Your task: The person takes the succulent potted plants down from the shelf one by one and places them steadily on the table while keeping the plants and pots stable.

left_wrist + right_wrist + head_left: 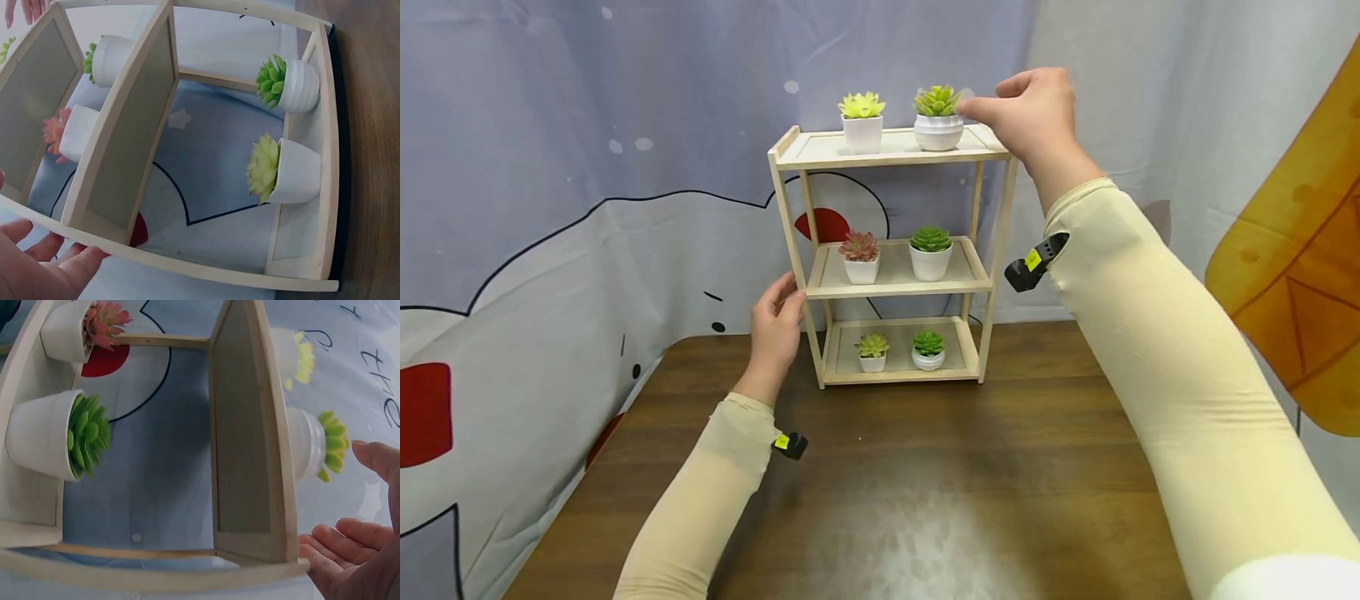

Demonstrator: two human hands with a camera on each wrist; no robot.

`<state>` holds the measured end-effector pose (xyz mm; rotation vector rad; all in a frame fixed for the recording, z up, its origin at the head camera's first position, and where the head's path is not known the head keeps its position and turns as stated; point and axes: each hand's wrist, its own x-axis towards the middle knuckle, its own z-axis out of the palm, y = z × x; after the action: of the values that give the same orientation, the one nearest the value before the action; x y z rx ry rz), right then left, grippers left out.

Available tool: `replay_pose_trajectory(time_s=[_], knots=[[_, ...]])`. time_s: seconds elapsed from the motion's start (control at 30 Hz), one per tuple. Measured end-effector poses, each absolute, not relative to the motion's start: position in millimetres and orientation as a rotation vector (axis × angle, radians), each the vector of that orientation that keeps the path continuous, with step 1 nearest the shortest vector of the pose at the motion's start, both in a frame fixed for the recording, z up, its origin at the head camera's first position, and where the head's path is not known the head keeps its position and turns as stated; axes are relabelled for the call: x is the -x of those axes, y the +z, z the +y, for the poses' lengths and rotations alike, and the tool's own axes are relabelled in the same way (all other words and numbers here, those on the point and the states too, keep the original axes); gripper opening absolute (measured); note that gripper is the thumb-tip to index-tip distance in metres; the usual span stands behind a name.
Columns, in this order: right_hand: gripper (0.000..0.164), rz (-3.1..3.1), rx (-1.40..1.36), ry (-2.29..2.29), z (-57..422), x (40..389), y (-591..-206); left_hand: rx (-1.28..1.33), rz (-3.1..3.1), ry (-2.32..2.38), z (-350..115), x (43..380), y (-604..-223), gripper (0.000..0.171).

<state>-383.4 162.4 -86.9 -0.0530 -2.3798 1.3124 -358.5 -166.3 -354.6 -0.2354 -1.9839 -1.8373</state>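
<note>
A light wooden three-tier shelf rack (898, 292) stands on the table, with two potted succulents on each tier. My left hand (777, 325) is at the rack's left post, level with the middle tier, its fingertips (47, 245) right at the post's edge. Beside the top right corner is my right hand (1037, 108), loosely spread and holding nothing. Its thumb (375, 456) points at the green succulent in a round ribbed pot (938, 132), a small gap between them in the right wrist view; the other fingers are near the top board's end. A yellow-green succulent (862, 133) stands left of that pot.
On the middle tier are a reddish succulent (861, 265) and a green one (930, 260). Two smaller pots, a pale succulent (872, 360) and a green one (928, 358), stand on the bottom tier. A printed curtain (700, 250) hangs behind the brown table (910, 483).
</note>
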Motion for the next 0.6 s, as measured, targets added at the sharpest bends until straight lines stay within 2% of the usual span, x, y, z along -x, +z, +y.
replay_pose_trajectory(time_s=[0.6], knots=[[0.096,-2.524,0.155,1.153,127.6,394.6,-86.2,0.247,-1.912,-1.89,-151.2,354.6,-358.5,0.05]])
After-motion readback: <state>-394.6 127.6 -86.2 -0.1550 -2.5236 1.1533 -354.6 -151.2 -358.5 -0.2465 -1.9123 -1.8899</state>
